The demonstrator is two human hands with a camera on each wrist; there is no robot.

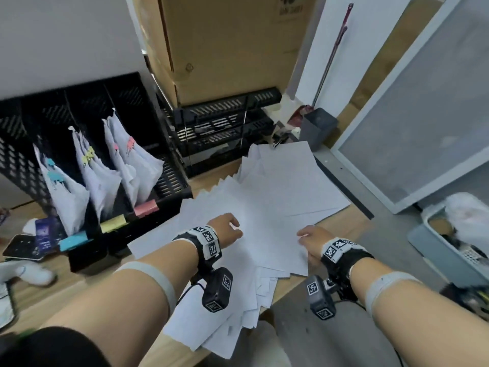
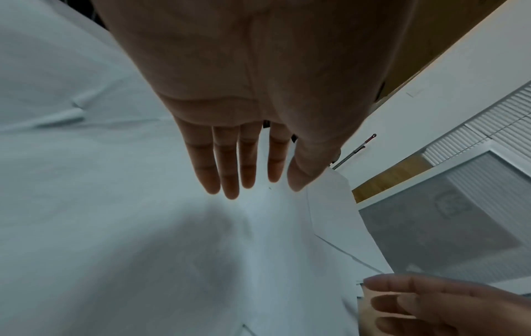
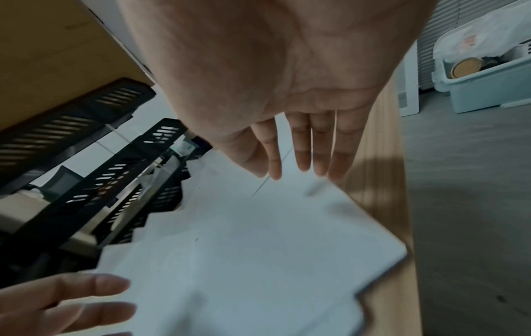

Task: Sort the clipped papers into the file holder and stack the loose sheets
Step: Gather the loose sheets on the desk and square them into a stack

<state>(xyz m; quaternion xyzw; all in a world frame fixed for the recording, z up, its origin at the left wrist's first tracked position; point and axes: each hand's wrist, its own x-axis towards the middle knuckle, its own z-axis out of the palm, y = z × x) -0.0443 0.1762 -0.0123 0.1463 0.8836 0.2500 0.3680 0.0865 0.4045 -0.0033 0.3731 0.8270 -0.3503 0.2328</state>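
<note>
The loose sheets (image 1: 264, 207) lie fanned across the desk (image 1: 87, 284), running from its near edge back toward the stacked trays (image 1: 225, 123). To their left stands the file holder (image 1: 79, 144), with clipped papers (image 1: 92, 165) upright in three of its slots. Behind the trays sits a cardboard box (image 1: 225, 49). The left hand (image 1: 225, 229) and the right hand (image 1: 312, 239) are over the sheets, side by side. On the floor to the right sits a bin (image 1: 449, 247).
</note>
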